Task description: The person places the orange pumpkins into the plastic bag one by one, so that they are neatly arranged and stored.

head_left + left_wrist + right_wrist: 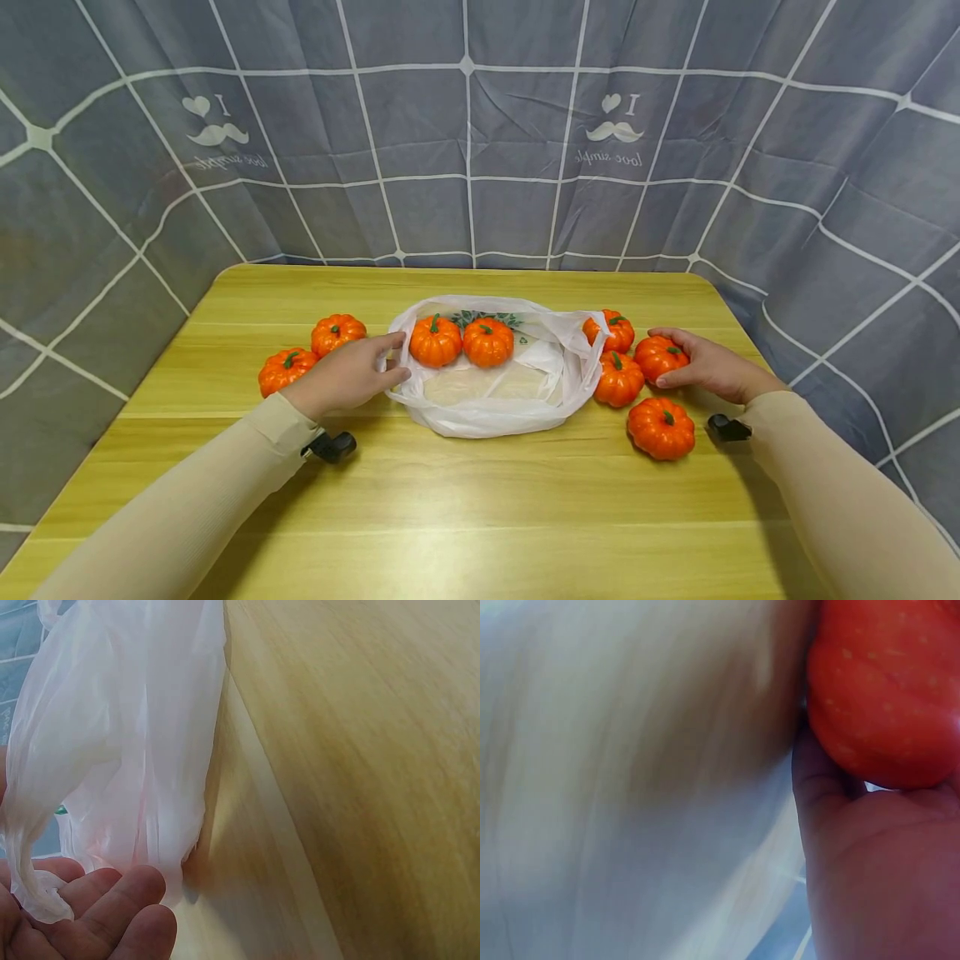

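Note:
A white plastic bag (495, 421) lies with its mouth open in the middle of the table. Inside it sit two small orange pumpkins, a left one (435, 342) and a right one (488, 343). My left hand (358, 373) holds the bag's left edge; in the left wrist view a twisted bag handle (41, 896) runs into the curled fingers (120, 907). At the right, my right hand (708, 367) grips another pumpkin (660, 358), thumb on the near side and fingers over the far side. In the right wrist view this pumpkin (889, 697) sits against the thumb.
Beside the bag's right edge are two pumpkins, one behind (617, 332) and one in front (618, 382); a third pumpkin (662, 428) lies nearer. Two more, a far pumpkin (337, 333) and a near pumpkin (285, 371), rest by my left hand. A grey checked curtain (517, 125) surrounds the wooden table (480, 517).

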`<state>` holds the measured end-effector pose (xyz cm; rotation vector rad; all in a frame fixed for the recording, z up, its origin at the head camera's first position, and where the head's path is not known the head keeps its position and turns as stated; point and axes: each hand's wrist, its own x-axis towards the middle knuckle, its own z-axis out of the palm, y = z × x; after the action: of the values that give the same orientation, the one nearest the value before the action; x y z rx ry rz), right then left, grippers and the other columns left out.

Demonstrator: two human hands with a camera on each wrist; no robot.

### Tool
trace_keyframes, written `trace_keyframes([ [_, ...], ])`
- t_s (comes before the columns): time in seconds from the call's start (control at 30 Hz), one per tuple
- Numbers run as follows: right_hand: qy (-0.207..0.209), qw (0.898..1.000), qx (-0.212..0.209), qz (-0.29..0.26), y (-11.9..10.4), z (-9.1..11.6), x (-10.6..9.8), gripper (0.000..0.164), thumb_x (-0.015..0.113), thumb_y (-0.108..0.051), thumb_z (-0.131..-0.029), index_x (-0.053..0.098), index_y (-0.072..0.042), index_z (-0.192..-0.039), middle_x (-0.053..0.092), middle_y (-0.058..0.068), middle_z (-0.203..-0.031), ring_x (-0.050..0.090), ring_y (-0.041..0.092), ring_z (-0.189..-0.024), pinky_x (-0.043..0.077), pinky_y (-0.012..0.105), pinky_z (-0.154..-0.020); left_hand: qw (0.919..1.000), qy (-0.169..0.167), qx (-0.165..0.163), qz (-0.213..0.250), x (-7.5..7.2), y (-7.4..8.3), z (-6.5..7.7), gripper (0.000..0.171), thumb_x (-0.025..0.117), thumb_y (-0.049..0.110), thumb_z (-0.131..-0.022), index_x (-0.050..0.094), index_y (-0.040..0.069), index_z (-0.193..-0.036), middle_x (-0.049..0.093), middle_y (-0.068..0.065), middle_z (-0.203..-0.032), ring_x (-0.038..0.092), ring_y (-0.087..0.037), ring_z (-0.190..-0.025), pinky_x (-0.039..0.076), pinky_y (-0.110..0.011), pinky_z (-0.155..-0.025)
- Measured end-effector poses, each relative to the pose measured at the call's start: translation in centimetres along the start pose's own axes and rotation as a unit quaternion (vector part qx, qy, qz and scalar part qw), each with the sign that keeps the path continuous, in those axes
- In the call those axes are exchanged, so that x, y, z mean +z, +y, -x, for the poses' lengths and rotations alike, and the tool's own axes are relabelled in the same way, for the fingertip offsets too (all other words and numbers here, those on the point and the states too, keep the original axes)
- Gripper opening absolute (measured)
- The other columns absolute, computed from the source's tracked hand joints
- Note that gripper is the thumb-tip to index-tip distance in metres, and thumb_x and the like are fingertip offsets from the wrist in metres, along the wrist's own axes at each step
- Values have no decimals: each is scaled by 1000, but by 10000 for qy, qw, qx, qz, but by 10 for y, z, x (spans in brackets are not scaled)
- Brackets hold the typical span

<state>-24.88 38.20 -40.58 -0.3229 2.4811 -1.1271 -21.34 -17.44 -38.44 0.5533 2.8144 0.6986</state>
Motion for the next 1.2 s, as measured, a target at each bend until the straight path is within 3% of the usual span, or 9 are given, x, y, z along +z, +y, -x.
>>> trace_keyframes([
  [0.27,242,9996,-6,131,0,8,-8,91,81,-20,-91,29,-4,-164,53,25,-144,56,20,-116,48,17,-92,10000,8,10,-11,1,-1,-1,71,66,37,-103,43,0,-159,69,-15,-131,50,-15,-67,43,-31,-64],
  [0.4,371,9993,26,91,-6,12,-14,91,80,-18,-92,27,-5,-164,53,25,-143,57,18,-112,49,18,-90,9999,-33,-55,81,1,0,-1,72,66,37,-103,42,1,-160,70,-12,-122,45,-15,-62,40,-31,-60],
  [0.6,698,9959,46,567,-23,15,-24,91,81,-24,-94,27,-9,-166,56,24,-142,57,15,-110,48,16,-87,9998,-38,-141,114,0,1,-1,73,67,38,-102,41,2,-161,69,-10,-114,42,-15,-60,38,-31,-58],
  [0.73,857,9947,-42,562,-36,15,-29,90,80,-21,-95,26,-8,-166,55,25,-142,57,7,-106,48,13,-86,10000,-7,-62,52,0,1,-1,72,66,36,-103,42,0,-160,67,-10,-109,42,-15,-60,40,-31,-59],
  [0.87,919,9945,-156,488,-52,15,-32,90,79,-19,-96,24,-6,-166,52,25,-145,55,-1,-104,48,10,-86,10000,33,32,-47,0,1,-1,71,66,36,-103,43,-1,-159,69,-14,-124,49,-16,-66,45,-33,-66],
  [0.97,944,9941,-268,454,-67,14,-32,91,78,-19,-97,22,-7,-167,50,24,-147,55,-1,-106,48,10,-86,9999,56,81,-118,0,0,-2,70,66,36,-103,44,-1,-158,68,-15,-131,54,-17,-72,47,-33,-72],
  [1.2,957,9933,-544,350,-105,10,-26,91,78,-15,-96,22,-12,-168,51,19,-145,57,7,-108,51,14,-86,9999,20,59,-93,0,0,-3,71,67,36,-102,44,0,-158,68,-12,-120,52,-17,-70,46,-33,-69],
])
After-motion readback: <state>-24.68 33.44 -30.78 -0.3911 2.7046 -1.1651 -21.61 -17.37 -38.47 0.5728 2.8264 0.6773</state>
